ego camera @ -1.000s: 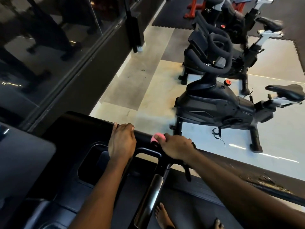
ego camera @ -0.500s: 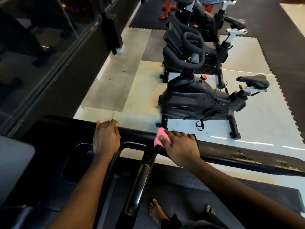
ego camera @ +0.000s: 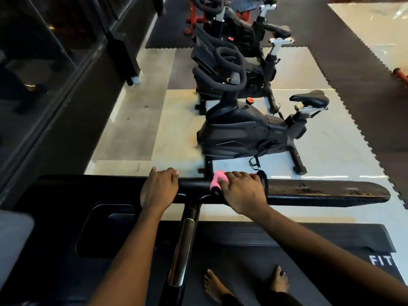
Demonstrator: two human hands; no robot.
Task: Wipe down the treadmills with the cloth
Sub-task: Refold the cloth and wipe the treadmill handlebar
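Head view, the only one I have: the person's right hand (ego camera: pixel 240 193) lies over the treadmill's black handrail (ego camera: pixel 320 192), fingers curled across the top and clamping a pink cloth (ego camera: pixel 216 181) against the bar. Only a bunched end of the cloth shows at the thumb side. The rest is under the palm, so I cannot tell how much of it meets the rail. The left hand (ego camera: pixel 160 188) grips the same rail just beside it, toward the console, fingers wrapped over the far edge with nothing in them. Two bare feet (ego camera: pixel 215 286) stand on the belt (ego camera: pixel 242 257), and an exercise bike (ego camera: pixel 249 133) sits on the floor beyond the rail.

I read this as the handrail wipe, early in the job. The scuffed stretch (ego camera: pixel 309 188) lies to the right of the cloth, and I cannot tell whether it has been wiped. The next move, as I judge it, calls for sliding the cloth along the bar toward its free end with steady downward pressure, the left hand bracing.
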